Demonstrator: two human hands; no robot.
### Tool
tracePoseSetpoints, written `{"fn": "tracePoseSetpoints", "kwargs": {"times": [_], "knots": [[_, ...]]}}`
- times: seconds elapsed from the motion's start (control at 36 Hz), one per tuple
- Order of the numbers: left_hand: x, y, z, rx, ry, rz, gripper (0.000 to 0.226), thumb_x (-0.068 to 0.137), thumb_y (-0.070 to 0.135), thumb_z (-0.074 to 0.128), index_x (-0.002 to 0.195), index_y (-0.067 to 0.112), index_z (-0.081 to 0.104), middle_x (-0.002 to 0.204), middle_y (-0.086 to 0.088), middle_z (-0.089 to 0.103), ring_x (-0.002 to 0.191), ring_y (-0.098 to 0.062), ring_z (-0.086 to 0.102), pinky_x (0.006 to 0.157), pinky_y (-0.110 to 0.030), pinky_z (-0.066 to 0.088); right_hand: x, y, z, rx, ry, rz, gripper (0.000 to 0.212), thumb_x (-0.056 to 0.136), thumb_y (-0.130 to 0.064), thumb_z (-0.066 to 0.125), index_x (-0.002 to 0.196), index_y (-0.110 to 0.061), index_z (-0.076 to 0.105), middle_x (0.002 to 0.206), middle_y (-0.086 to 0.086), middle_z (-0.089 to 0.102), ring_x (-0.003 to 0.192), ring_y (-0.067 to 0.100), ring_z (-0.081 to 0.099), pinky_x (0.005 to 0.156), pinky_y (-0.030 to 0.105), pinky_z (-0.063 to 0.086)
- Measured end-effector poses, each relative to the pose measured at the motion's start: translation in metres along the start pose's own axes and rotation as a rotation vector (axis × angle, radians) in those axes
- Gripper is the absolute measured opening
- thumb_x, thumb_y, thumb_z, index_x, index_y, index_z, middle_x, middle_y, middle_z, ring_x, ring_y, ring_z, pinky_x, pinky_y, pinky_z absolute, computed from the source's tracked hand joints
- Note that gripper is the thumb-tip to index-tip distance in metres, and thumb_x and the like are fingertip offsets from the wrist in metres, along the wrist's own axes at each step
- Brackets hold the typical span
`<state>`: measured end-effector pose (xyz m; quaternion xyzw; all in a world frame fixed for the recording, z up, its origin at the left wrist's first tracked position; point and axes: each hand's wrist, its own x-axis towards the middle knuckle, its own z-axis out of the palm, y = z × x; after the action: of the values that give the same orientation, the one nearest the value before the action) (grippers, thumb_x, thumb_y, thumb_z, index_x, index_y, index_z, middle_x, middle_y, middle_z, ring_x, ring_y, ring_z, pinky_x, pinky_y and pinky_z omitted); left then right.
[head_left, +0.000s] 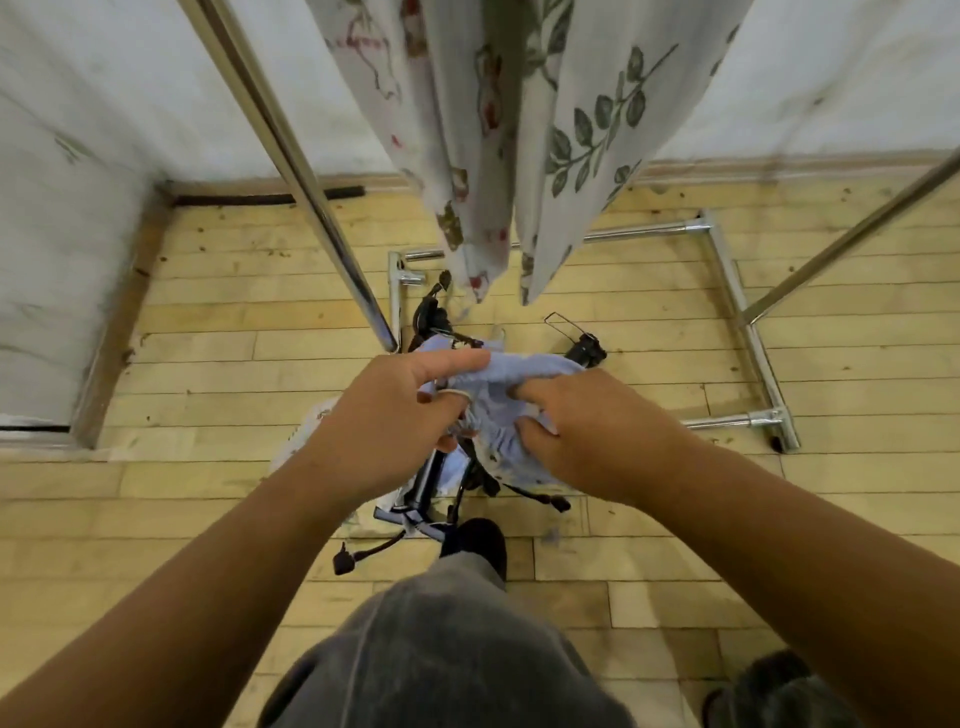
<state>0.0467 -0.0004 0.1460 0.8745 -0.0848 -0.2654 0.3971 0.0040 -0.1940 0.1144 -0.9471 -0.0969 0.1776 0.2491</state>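
A light blue garment (498, 384) is bunched between both hands above the wooden floor. My left hand (395, 410) pinches its upper left edge between thumb and fingers. My right hand (587, 426) grips the cloth from the right, fingers curled into the folds. Black hangers (441, 322) and more clothing lie in a pile on the floor right under the hands, partly hidden by them.
A chrome clothes rack stands ahead: a slanted pole (291, 156) on the left, its base frame (748, 332) on the right. Two floral cloths (566, 145) hang from above. White walls close the corner on the left. My dark shoe (483, 540) is beside the pile.
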Motion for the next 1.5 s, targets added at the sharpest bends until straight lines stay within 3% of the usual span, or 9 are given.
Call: {"fn": "tracePoseSetpoints", "kwargs": {"times": [0.17,0.25,0.42,0.61,0.78,0.92,1.14,1.36,1.5], "knots": [[0.01,-0.031,-0.014,-0.049,0.051,-0.109,0.036,0.103,0.014,0.06,0.124,0.04,0.072,0.109,0.01,0.071,0.061,-0.003,0.07,0.052,-0.014,0.051,-0.001,0.002,0.003,0.386,0.263,0.03,0.022,0.1,-0.017,0.059,0.106,-0.025,0.078,0.073,-0.009,0.071,0.055,0.003,0.062,0.054,0.015,0.05],[0.009,-0.051,-0.021,-0.129,0.039,-0.159,0.033,0.101,0.016,0.062,0.113,0.044,0.075,0.104,0.014,0.072,0.06,-0.002,0.068,0.055,-0.011,0.05,0.009,0.012,0.017,0.79,0.445,0.243,0.022,0.1,-0.007,0.058,0.096,-0.017,0.077,0.075,-0.001,0.076,0.069,0.014,0.074,0.065,0.028,0.062],[0.013,-0.092,-0.028,-0.217,0.074,-0.272,0.036,0.099,0.01,0.063,0.105,0.043,0.078,0.101,0.008,0.076,0.069,-0.018,0.071,0.06,-0.018,0.054,0.053,0.049,0.054,1.06,0.524,0.736,0.019,0.1,-0.009,0.056,0.094,-0.016,0.073,0.082,0.009,0.067,0.064,0.022,0.063,0.065,0.043,0.06],[0.022,-0.123,-0.021,-0.338,0.048,-0.375,0.032,0.1,0.005,0.062,0.108,0.03,0.079,0.069,0.012,0.075,0.054,-0.001,0.065,0.054,-0.013,0.051,0.078,0.083,0.112,0.8,-0.022,0.927,0.011,0.1,-0.017,0.062,0.103,-0.009,0.068,0.094,0.013,0.066,0.092,0.033,0.066,0.072,0.039,0.057],[0.03,-0.139,-0.013,-0.464,0.102,-0.433,0.031,0.1,0.005,0.063,0.104,0.03,0.081,0.075,0.002,0.078,0.059,-0.006,0.067,0.061,-0.024,0.056,0.091,0.101,0.144,0.536,0.158,1.033,0.043,0.083,-0.038,0.075,0.112,-0.018,0.05,0.109,0.013,0.063,0.1,0.034,0.065,0.084,0.05,0.06],[0.035,-0.141,-0.004,-0.501,0.096,-0.449,0.03,0.1,0.005,0.062,0.105,0.029,0.08,0.072,0.005,0.077,0.054,-0.004,0.064,0.062,-0.025,0.055,0.088,0.112,0.153,0.418,0.032,1.014,0.065,0.09,-0.045,0.07,0.144,-0.019,0.045,0.136,0.019,0.046,0.127,0.035,0.049,0.103,0.045,0.051],[0.038,-0.13,0.004,-0.471,0.03,-0.432,0.032,0.1,0.005,0.063,0.105,0.031,0.081,0.077,0.007,0.078,0.06,-0.007,0.069,0.058,-0.023,0.053,0.077,0.124,0.159,0.621,0.133,0.926,0.025,0.097,-0.032,0.068,0.113,-0.018,0.054,0.103,0.01,0.07,0.091,0.033,0.073,0.086,0.055,0.06],[0.029,-0.084,-0.008,-0.387,-0.059,-0.353,0.032,0.101,0.007,0.062,0.111,0.031,0.08,0.087,0.001,0.079,0.063,-0.005,0.069,0.059,-0.016,0.054,0.034,0.098,0.118,0.716,0.351,0.84,0.013,0.103,-0.029,0.06,0.112,-0.02,0.055,0.094,0.001,0.073,0.065,0.011,0.075,0.053,0.018,0.05],[0.016,-0.035,-0.013,-0.286,-0.126,-0.26,0.029,0.102,0.014,0.063,0.109,0.036,0.079,0.071,0.011,0.074,0.057,0.0,0.062,0.058,-0.011,0.051,-0.009,0.088,0.075,0.656,0.448,0.82,0.012,0.102,-0.029,0.061,0.111,-0.022,0.055,0.091,-0.001,0.072,0.065,0.006,0.072,0.047,0.016,0.045]]}}
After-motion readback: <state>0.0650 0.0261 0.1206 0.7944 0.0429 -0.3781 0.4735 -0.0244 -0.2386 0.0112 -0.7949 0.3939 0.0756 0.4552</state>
